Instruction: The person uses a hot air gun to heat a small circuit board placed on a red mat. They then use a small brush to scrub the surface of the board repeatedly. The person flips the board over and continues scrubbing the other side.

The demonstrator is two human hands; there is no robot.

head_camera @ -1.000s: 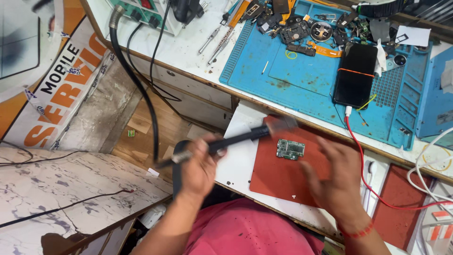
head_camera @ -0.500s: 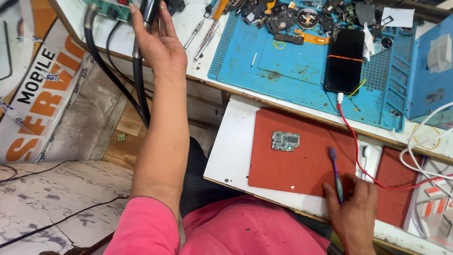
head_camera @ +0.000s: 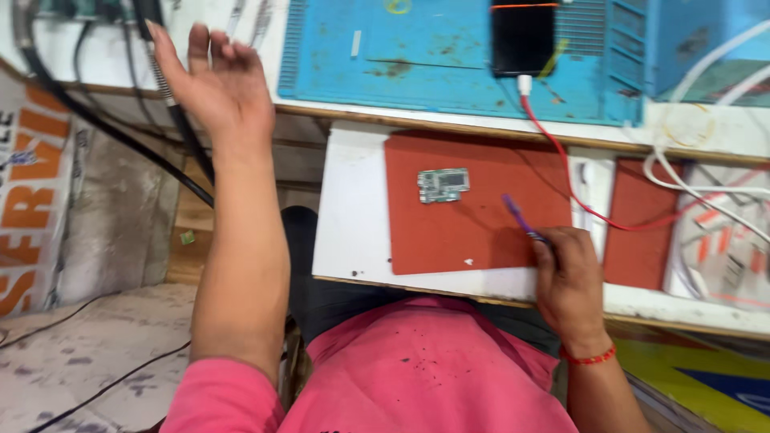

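Worn concrete floor (head_camera: 80,361) shows left of the white table (head_camera: 353,208), whose far edge is cut off. On its red mat (head_camera: 473,232) lies a small green circuit board (head_camera: 443,184). Left hand (head_camera: 212,84) spread, empty, by black cables (head_camera: 172,120); right hand (head_camera: 568,277) pinches a blurred purple tool (head_camera: 520,218).

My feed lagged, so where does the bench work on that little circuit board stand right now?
Looks done: the small green circuit board lies bare and alone on the red mat. In hand: the right hand holds a purple tool, tip short of the board; the left hand is open, raised by the black cables. Left: nothing touches the board, and the phone sits plugged in on the blue mat.
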